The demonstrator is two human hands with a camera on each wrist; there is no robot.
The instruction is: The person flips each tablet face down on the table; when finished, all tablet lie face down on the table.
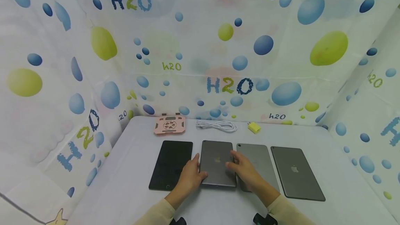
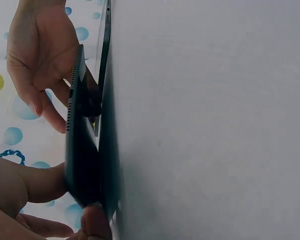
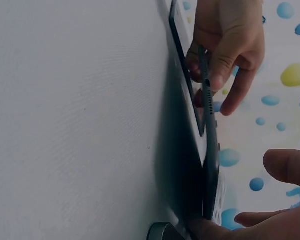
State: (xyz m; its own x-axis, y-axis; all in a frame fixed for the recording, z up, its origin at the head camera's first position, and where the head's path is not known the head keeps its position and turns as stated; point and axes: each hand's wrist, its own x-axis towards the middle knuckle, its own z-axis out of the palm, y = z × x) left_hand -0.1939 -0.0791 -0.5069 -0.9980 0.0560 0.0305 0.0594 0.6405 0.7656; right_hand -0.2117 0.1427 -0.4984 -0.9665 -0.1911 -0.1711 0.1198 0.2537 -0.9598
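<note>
A dark grey tablet (image 1: 216, 174), back side up, is raised slightly off the white table, its speaker edge toward me. My left hand (image 1: 190, 177) pinches its left edge, thumb on the back and fingers underneath. At the right edge, fingers of my right hand (image 1: 250, 173) reach under the tablet; the right wrist view shows that thumb held apart from it. Left of it lies a tablet (image 1: 168, 166) with its black screen up. To the right, a lighter grey tablet (image 1: 257, 155) lies back up, partly covered by my right hand and forearm.
Another dark grey tablet (image 1: 298, 176) lies back up at the far right. Along the back of the table (image 1: 118, 183) are a pink folding stand (image 1: 169, 125), a coiled white cable (image 1: 217, 125) and a yellow charger plug (image 1: 254, 127). Patterned curtains (image 1: 200, 44) enclose the back and sides.
</note>
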